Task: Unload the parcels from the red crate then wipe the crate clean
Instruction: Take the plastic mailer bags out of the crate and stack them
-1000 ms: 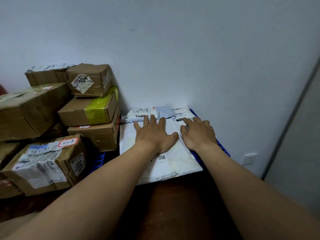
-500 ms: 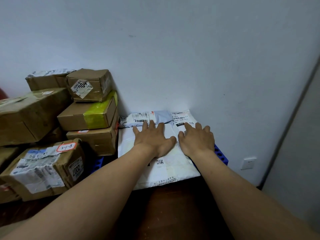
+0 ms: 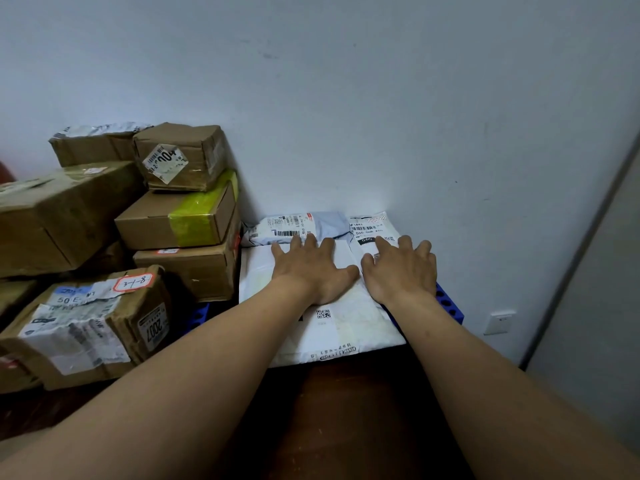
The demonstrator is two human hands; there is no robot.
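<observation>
Here we see both hands spread flat, palms down and fingers splayed, gripping nothing. The left hand presses on a large white mailer bag, and the right hand lies just beside it, thumbs nearly touching, resting partly on that same bag and partly on a smaller white parcel at its fingertips. Beyond the left hand's fingertips, against the wall, lies a pale blue-grey parcel with a barcode label, touching the smaller white parcel on its right. All three soft parcels sit on a blue perforated platform, whose edge shows just under and to the right of the right wrist and again below the left forearm.

To the left of the left hand stands a stack of cardboard boxes: a small box with a torn label on top, a box with yellow-green tape beneath it, and another plain box at the bottom, touching the mailer bag's left edge. Further left and nearer to us sits a worn box marked "2007", with a larger brown box above it. A sliver of red shows at the far left edge, well apart from both hands; we cannot tell whether it is the crate. A wall socket sits to the right of the right forearm.
</observation>
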